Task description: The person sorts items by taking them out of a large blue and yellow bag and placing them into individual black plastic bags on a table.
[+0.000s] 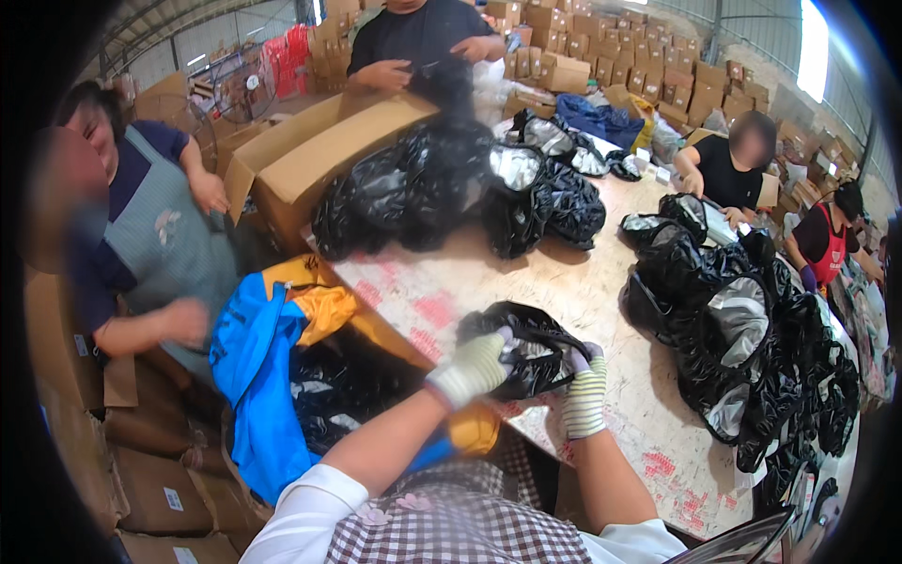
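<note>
Both my hands wear striped knit gloves and hold one black glossy fabric item (525, 345) with a pale silvery lining, over the near edge of the table. My left hand (471, 370) grips its left rim. On the opposite side, my right hand (586, 395) has the rim between thumb and fingers. The item's opening faces up between them. Just left of my hands, a blue and yellow bag (261, 366) stands beside the table with more black glossy items (345, 381) inside.
The worktable (599, 282) bears heaps of black items at the back (416, 183) and right (747, 331). An open cardboard box (303, 169) stands at the back left. Co-workers stand left (162, 225), behind the table (423, 49) and right (733, 162). Cartons (155, 486) lie lower left.
</note>
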`<action>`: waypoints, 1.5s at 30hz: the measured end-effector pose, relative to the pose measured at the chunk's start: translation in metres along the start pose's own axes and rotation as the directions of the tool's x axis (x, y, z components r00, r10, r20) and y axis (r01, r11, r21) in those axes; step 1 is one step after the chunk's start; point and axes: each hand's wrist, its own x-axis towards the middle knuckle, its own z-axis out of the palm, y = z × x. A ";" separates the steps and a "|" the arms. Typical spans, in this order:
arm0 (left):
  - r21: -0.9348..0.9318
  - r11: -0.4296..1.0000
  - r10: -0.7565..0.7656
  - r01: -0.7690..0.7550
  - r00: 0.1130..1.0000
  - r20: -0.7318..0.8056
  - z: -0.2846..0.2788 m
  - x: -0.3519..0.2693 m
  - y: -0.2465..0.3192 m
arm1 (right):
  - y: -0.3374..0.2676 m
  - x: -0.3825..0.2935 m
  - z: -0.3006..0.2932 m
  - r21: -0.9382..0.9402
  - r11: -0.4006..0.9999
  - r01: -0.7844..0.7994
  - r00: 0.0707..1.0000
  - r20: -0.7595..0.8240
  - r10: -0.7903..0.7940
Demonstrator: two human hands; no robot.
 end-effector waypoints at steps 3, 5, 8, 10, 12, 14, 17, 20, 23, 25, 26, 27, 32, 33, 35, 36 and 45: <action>0.240 0.970 0.037 -0.037 0.999 0.006 -0.003 -0.013 0.024 | -0.017 -0.008 -0.003 0.269 0.963 -0.009 1.000 -0.008 0.012; 0.420 0.907 -0.001 0.000 1.000 0.003 -0.006 -0.016 0.050 | -0.032 -0.027 -0.001 0.298 0.952 0.065 0.980 0.162 -0.118; 0.942 0.321 0.518 -0.097 0.851 -0.090 0.000 0.013 -0.016 | -0.080 -0.057 0.015 -0.315 0.944 -0.096 0.749 0.602 0.277; 0.749 0.658 0.470 -0.077 0.819 -0.329 -0.038 0.001 -0.082 | -0.084 -0.086 0.042 -0.241 0.806 0.541 0.433 0.901 -0.021; 0.780 0.591 0.611 -0.208 0.747 -0.264 -0.037 -0.002 -0.052 | -0.061 -0.094 0.047 -0.072 0.915 0.398 0.483 0.864 -0.143; 0.532 0.794 0.345 -0.294 0.939 0.004 -0.045 -0.014 -0.014 | -0.102 -0.081 0.037 -0.232 0.971 0.051 0.702 0.700 0.130; 0.265 0.911 0.223 -0.317 0.917 0.331 -0.052 -0.029 0.060 | -0.109 -0.028 0.022 -0.793 0.353 0.496 0.842 0.539 0.029; 0.181 0.832 0.488 -0.525 0.847 0.212 -0.067 -0.038 0.117 | -0.120 -0.004 -0.007 0.082 0.986 -0.146 0.961 0.246 0.122; 0.226 0.820 0.552 -0.526 0.830 -0.072 -0.079 -0.046 0.130 | -0.176 0.027 -0.036 -0.151 0.795 0.587 0.796 -0.069 -0.601; 0.200 0.870 0.484 -0.450 0.857 -0.178 -0.083 -0.040 0.105 | -0.216 0.029 -0.069 0.115 0.641 0.759 0.650 -0.070 -0.757; 0.194 0.883 0.456 -0.427 0.878 -0.146 -0.084 -0.038 0.088 | -0.235 0.026 -0.080 0.200 0.534 0.822 0.563 -0.140 -0.814; 0.200 0.900 0.415 -0.386 0.900 -0.130 -0.084 -0.038 0.066 | -0.235 0.029 -0.083 0.157 0.540 0.827 0.562 -0.246 -0.790; 0.223 0.909 0.387 -0.352 0.912 -0.135 -0.060 -0.034 0.044 | -0.142 0.064 -0.078 -0.738 0.511 0.441 0.514 -0.259 -0.818; 0.187 0.921 0.369 -0.341 0.918 -0.145 -0.058 -0.031 0.039 | -0.127 0.045 -0.032 0.057 0.894 0.444 0.832 -0.395 -0.388; 0.130 0.952 0.298 -0.278 0.937 -0.180 -0.059 -0.019 0.037 | -0.061 0.032 -0.011 -0.363 0.905 0.220 0.956 -0.104 -0.274; 0.231 0.909 0.392 -0.348 0.901 -0.185 -0.057 -0.004 0.033 | -0.031 0.027 -0.007 -0.575 0.792 0.206 0.968 -0.001 -0.253; 0.614 0.781 0.365 -0.110 0.879 -0.308 -0.056 0.090 0.012 | 0.001 0.014 0.014 -0.713 0.286 0.641 0.767 0.615 -0.186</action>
